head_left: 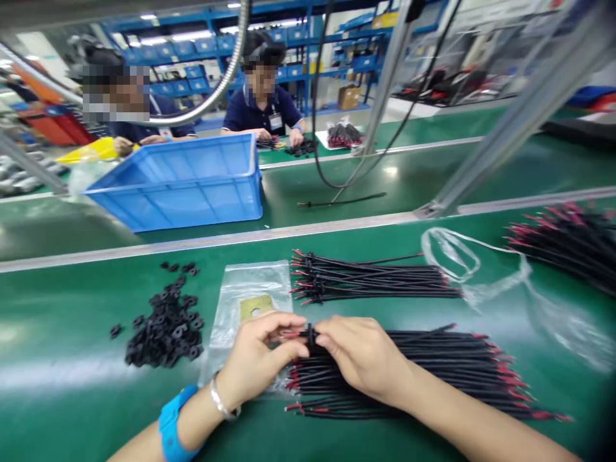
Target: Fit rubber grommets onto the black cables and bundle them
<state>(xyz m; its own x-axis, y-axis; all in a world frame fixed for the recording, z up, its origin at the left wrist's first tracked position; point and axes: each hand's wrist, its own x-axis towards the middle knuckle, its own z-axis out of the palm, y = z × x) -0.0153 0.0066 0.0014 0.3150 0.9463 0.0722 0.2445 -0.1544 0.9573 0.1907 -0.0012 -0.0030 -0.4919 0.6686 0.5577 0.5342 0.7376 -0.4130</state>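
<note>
My left hand (pixel 264 343) curls its thumb and fingers around the red-tipped end of a black cable, with the fingertips at a small black rubber grommet (pixel 311 335) on it. From the other side my right hand (pixel 363 356) pinches the same cable just behind the grommet; the fingers hide most of that cable. Under and beside my right hand lies a bundle of black cables (pixel 447 366) with red wire ends. Farther back, a second bundle of cables (pixel 380 279) has black grommets at its left ends. A pile of loose grommets (pixel 168 321) lies to the left.
A clear plastic bag (pixel 250 282) with a yellowish label lies behind my left hand. Clear plastic wrap (pixel 524 276) and more cables (pixel 572 244) are at the right. A blue bin (pixel 192 199) stands beyond the metal rail (pixel 337 224). Two co-workers sit across the bench.
</note>
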